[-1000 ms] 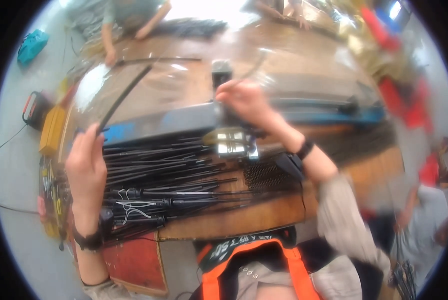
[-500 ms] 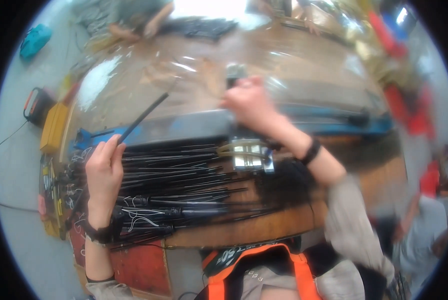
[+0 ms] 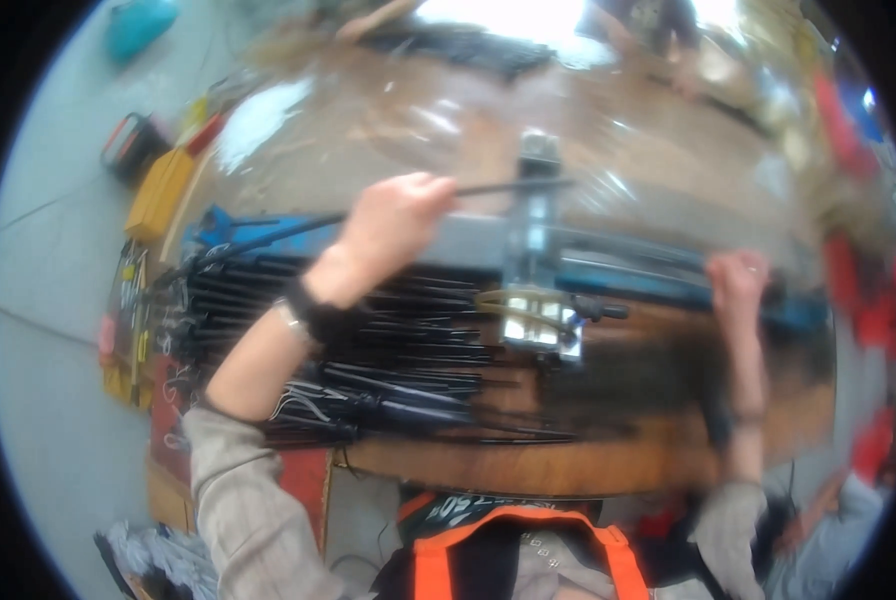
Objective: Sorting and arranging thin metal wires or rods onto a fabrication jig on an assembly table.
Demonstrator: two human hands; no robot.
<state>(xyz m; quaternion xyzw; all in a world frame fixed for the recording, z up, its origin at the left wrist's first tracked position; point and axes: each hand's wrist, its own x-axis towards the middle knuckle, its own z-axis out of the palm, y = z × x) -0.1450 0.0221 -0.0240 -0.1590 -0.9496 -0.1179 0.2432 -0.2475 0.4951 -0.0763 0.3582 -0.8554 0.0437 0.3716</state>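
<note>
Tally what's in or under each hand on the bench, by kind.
Hands: 2, left hand and right hand
Thin black rod gripped in left hand: 1
Metal clamp fixture: 1
Blue rail under right hand: 1
Total: 5

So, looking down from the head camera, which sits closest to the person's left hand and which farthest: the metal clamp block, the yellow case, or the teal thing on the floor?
From the left hand, which grips a thin black rod:
1. Metal clamp block, just to its right on the bench.
2. Yellow case, off to the left by the bench edge.
3. Teal thing, far up-left on the floor.
</note>
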